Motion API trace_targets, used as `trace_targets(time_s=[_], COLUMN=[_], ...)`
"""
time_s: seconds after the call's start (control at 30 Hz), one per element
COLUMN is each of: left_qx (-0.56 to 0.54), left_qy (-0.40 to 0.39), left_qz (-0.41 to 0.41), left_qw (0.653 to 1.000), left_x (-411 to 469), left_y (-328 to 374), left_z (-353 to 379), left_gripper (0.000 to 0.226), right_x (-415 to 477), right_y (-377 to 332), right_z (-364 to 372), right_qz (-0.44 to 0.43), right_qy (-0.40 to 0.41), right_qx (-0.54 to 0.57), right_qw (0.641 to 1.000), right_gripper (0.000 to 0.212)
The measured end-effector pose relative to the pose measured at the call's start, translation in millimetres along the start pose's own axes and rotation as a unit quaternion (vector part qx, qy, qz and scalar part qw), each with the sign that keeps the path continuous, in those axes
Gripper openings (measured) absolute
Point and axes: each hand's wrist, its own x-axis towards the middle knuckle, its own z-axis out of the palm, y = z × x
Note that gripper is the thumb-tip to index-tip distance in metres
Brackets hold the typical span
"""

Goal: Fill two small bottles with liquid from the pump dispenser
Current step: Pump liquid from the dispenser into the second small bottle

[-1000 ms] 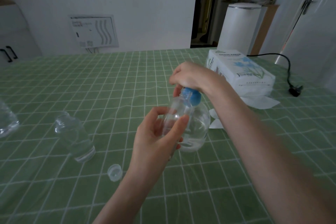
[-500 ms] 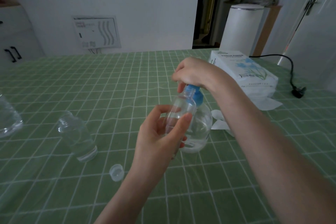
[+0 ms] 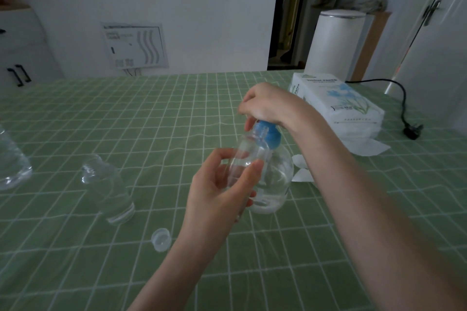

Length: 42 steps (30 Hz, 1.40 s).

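Pump dispenser [image 3: 276, 179]: clear body, stands on the green-checked desk [image 3: 151, 121].
Pump head [image 3: 272, 136]: blue, on top of the dispenser.
Right hand [image 3: 267, 103] grip: fingers curled down over the pump head from above.
Left hand [image 3: 214, 192] grip: thumb and fingers wrapped round the small bottle [image 3: 249, 156].
Small bottle: held off the desk against the dispenser's near-left side, mouth just under the pump head.
Second bottle [image 3: 108, 189]: uncapped, upright, well left of the dispenser.
Cap [image 3: 161, 239]: on the desk, near-left of the dispenser.
Tissue pack [image 3: 336, 106]: far-right of the dispenser.
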Motion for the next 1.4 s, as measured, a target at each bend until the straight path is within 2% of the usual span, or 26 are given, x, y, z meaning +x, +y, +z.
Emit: trace_targets(time_s=[0.2,0.47,0.63,0.8,1.17,1.4], left_qx=[0.007,0.016,0.010,0.001,0.019,0.013], left_qy=[-0.003,0.000,0.002,-0.002,-0.002,-0.006], left_qz=[0.005,0.003,0.000,0.002,-0.003,-0.004], left_qw=[1.000,1.000,1.000,1.000,1.000,1.000], left_x=[1.9,0.2,0.3,1.1,-0.1,-0.3], left_y=[0.1,-3.6,-1.2,2.9,-1.2,0.1], left_z=[-1.2,-1.5,-0.4,0.0,0.4,-0.1], left_gripper=[0.022,0.029,0.025,0.031,0.035,0.035], right_x=[-0.1,-1.7,-2.7,-2.3,-1.9,-2.8], right_y=[-3.6,0.9,1.6,-2.0,1.2,-1.5], right_z=[-3.6,4.5,2.1,-4.2,2.4,-2.0], right_qz=[-0.005,-0.004,-0.009,-0.026,-0.005,-0.008], right_qy=[0.002,-0.018,-0.008,0.015,-0.037,-0.021], right_qx=[-0.007,-0.016,-0.010,-0.017,-0.026,-0.038], right_qw=[1.000,1.000,1.000,0.999,0.999,0.999], right_gripper=[0.030,0.032,0.033,0.031,0.034,0.033])
